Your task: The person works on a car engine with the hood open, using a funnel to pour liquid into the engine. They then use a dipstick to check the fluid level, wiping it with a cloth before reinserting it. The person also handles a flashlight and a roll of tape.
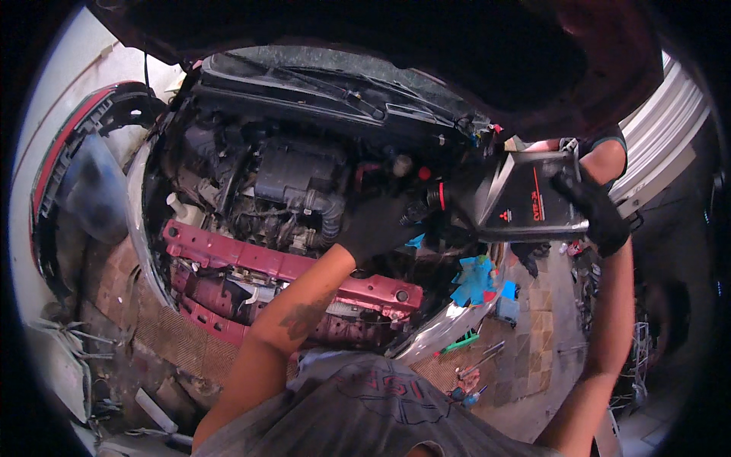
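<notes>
A rectangular black fluid can (512, 199) with red markings lies tilted on its side over the right part of the engine bay, its front end pointing left. My right hand (601, 209), in a black glove, grips the far right end of the can. A red ring (440, 196) circles a dark part just left of the can. My left hand (375, 228), also gloved in black, reaches into the bay left of that ring. Its fingers blend into the dark parts there, so what they touch is hidden.
The raised hood (365, 46) hangs overhead. A black engine cover (293, 169) and red front crossmember (282, 266) lie before me. Another person's bent limb (606, 161) shows behind the can. Blue cloth or tape (474, 282) sits on the right fender; a removed bumper (65, 164) stands left.
</notes>
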`<action>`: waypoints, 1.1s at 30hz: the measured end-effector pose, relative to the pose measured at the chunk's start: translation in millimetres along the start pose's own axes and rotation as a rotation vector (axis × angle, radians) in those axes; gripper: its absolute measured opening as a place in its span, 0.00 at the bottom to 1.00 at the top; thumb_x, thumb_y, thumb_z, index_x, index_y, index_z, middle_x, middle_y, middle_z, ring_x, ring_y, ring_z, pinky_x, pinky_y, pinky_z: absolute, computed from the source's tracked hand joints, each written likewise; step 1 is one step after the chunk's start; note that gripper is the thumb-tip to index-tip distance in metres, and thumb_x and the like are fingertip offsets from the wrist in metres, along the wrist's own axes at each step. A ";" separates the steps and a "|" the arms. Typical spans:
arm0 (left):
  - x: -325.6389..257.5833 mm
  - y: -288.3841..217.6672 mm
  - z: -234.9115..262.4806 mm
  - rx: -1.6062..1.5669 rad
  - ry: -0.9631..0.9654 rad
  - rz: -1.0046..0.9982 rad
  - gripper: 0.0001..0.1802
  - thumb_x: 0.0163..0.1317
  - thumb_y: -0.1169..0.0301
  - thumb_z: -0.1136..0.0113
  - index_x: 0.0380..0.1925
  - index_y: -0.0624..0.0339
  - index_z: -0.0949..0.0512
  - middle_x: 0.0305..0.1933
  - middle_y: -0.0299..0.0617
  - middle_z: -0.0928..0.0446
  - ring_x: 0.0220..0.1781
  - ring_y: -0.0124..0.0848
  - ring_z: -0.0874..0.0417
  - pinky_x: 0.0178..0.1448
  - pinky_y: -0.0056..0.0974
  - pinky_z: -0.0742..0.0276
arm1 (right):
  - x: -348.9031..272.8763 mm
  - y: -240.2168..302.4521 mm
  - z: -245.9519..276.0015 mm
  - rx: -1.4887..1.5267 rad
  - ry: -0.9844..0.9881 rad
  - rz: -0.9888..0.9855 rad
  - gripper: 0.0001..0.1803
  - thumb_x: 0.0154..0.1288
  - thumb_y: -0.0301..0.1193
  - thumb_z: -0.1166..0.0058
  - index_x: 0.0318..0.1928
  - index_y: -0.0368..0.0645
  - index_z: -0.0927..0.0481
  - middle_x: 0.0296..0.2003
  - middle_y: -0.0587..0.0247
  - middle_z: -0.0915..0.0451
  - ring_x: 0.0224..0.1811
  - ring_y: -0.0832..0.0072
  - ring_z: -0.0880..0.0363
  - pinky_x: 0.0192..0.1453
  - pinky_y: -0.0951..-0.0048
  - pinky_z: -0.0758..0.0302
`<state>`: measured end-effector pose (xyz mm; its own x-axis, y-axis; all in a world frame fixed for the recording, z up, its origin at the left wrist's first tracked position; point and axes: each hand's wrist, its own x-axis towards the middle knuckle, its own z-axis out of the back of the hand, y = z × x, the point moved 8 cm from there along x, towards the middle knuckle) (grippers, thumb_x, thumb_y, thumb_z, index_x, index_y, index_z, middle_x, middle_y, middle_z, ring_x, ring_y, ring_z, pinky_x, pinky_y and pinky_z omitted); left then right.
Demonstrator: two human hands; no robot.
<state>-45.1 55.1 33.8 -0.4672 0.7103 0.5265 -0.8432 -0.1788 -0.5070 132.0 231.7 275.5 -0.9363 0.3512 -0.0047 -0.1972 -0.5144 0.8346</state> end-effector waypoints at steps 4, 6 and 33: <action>9.8 -13.3 -0.8 -0.028 -0.036 -0.030 0.30 0.57 0.50 0.35 0.57 0.53 0.23 0.49 0.58 0.21 0.53 0.53 0.20 0.54 0.54 0.23 | -27.1 -93.5 13.2 -0.141 -0.037 0.285 0.28 0.75 0.37 0.51 0.69 0.36 0.33 0.66 0.57 0.29 0.65 0.72 0.29 0.71 0.68 0.33; 11.3 -18.7 1.4 -0.029 0.015 -0.025 0.32 0.58 0.51 0.35 0.60 0.52 0.24 0.52 0.57 0.22 0.56 0.52 0.21 0.55 0.54 0.23 | -38.0 -120.5 -19.0 0.150 -0.033 0.290 0.27 0.76 0.37 0.54 0.69 0.37 0.33 0.67 0.56 0.30 0.67 0.68 0.31 0.73 0.64 0.35; -41.9 47.5 29.8 0.483 -0.052 0.090 0.19 0.67 0.57 0.38 0.42 0.63 0.15 0.43 0.49 0.15 0.41 0.37 0.16 0.45 0.42 0.22 | -266.7 -463.5 -171.1 2.094 -0.799 0.199 0.30 0.73 0.46 0.52 0.71 0.49 0.33 0.65 0.56 0.27 0.65 0.60 0.25 0.71 0.54 0.29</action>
<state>-73.5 -3.4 8.0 -0.5465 0.6447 0.5345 -0.8199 -0.5419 -0.1848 423.3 242.6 -204.3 -0.5207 0.8368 -0.1694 0.8470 0.5312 0.0210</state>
